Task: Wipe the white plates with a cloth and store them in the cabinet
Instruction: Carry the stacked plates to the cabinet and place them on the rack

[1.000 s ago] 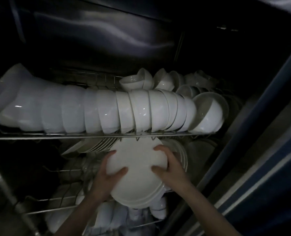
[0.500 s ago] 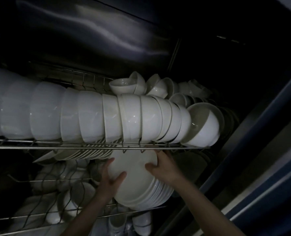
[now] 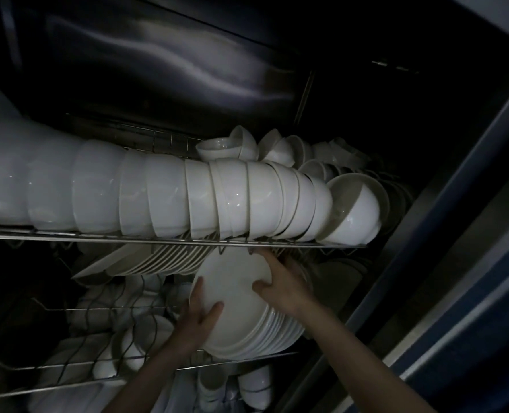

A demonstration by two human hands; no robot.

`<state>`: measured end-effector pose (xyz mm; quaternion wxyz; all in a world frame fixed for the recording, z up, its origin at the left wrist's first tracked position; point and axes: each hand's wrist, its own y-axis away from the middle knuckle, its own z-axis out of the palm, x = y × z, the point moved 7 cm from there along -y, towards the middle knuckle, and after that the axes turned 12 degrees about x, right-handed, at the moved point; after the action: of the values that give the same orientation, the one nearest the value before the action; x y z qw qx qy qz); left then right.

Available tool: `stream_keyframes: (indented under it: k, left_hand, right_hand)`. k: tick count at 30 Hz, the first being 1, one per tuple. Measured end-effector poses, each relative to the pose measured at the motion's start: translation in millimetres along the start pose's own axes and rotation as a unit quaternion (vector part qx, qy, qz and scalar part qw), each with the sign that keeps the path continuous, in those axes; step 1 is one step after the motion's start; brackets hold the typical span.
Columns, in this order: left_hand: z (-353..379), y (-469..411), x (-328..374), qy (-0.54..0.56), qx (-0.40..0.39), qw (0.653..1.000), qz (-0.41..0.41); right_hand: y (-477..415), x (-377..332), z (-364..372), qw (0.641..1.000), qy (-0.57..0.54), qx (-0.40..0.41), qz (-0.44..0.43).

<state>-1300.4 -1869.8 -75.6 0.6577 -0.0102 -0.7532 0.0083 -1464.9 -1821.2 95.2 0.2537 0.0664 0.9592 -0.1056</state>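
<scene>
Overhead, bowls (image 3: 217,198) on wire rack (image 3: 98,237); left hand (image 3: 196,320), right hand (image 3: 283,281), fingers (image 3: 198,293) round plate (image 3: 235,296).

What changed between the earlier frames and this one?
The left hand and right hand have pushed the plate stack deeper into the cabinet; its top edge now sits behind the upper rack. Both hands still grip it from either side. The bowls on that rack have not moved.

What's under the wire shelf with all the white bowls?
A stack of round white plates on edge, gripped by the left hand and right hand, beside another leaning plate row. The metal wire shelf covers their tops.
</scene>
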Motion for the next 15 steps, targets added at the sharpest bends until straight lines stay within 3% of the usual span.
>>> stream_keyframes:
  k: [6, 10, 15]
  left_hand:
    - [0.9, 10.2, -5.6, -0.076, -0.053, 0.995, -0.021]
    - [-6.1, 16.0, -2.7, -0.218, -0.063, 0.973, -0.038]
    - [-13.7, 21.9, -6.0, -0.241, -0.074, 0.966, -0.055]
  right_hand:
    - [7.9, -0.8, 3.9, 0.999, -0.039, -0.005, 0.009]
    - [13.3, 0.2, 6.1, 0.999, -0.053, 0.004, 0.012]
    - [19.2, 3.9, 6.9, 0.999, -0.033, 0.015, 0.027]
